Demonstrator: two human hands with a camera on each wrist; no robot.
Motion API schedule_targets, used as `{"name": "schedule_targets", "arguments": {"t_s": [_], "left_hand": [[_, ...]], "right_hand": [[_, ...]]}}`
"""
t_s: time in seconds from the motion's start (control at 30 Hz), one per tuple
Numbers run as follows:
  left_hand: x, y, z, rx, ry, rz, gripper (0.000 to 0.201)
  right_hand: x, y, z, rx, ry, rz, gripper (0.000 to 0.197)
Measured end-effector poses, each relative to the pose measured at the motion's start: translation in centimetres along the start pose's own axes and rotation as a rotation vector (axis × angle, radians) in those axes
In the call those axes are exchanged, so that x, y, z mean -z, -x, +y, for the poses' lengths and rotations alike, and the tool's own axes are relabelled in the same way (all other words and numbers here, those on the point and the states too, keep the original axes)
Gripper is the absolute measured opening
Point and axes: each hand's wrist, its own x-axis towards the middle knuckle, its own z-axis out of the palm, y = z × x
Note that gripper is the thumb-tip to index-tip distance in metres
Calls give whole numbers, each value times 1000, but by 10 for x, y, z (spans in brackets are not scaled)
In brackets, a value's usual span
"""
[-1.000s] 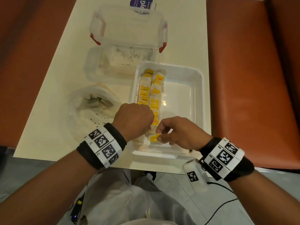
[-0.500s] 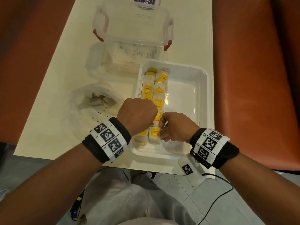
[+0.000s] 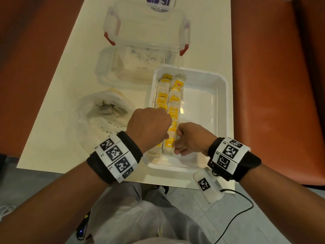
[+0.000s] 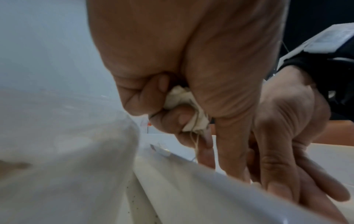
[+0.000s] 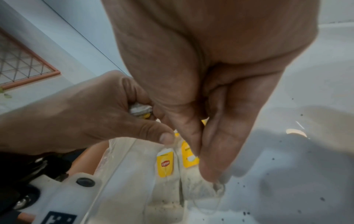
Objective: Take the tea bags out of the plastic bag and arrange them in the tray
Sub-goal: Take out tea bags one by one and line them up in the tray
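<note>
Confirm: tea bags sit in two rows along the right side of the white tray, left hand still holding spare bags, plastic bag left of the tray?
Not quite. The two rows of tea bags run along the left side of the white tray, as the head view shows; its right side is bare. The rest holds: the left hand grips spare bags, and the plastic bag lies left of the tray.

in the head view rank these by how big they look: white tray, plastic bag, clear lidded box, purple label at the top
1. clear lidded box and white tray: look alike, and the box lies farther from the camera, so no ranking
2. plastic bag
3. purple label, partly cut off by the frame
</note>
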Motion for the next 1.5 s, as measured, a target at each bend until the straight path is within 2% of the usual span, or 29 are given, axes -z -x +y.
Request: {"name": "schedule_targets", "arguments": {"t_s": [0.13,0.2,0.3,0.37,0.43,0.5,0.63,0.8,0.93,1.03,1.13,1.27,1.37,1.4,1.5], "left_hand": [[1,3,-4,25,72,19,30],[0,4,-11,63,249,45,31],[3,9,-22,133,792,80,20],[4,15,-26,212,1290,10,13],[5,22,-28,269,1670,-95,19],[3,26,-28,294,1895,-106,27],[0,26,-26,326,2129,-72,37],[2,26,-18,338,2340,-86,38],[2,24,-11,365,2491,-14,38],[2,25,-7,381,2563,31,36],[1,29,-11,393,2492,48,36],[1,34,-19,397,2188,44,23],[-2,36,-20,294,1844,-18,35],[-3,37,-19,260,1764,-50,34],[-5,37,-18,246,1651,-88,22]], "right_hand": [[0,2,3,4,-22,-5,33],[1,3,5,11,-6,5,32],[2,6,8,6,3,1,31],[3,9,9,22,-10,13,31],[6,16,8,66,-50,69,29],[11,26,4,138,-165,113,25],[20,48,-8,297,-349,139,20],[16,61,-17,505,-185,212,31],[8,54,-18,457,-327,294,28],[6,48,-16,422,-409,343,28],[10,48,-15,416,-392,340,30],[14,50,-15,437,-327,300,18],[15,52,-16,459,-301,282,11],[15,52,-16,463,-293,284,11],[17,52,-16,473,-279,297,11]]}}
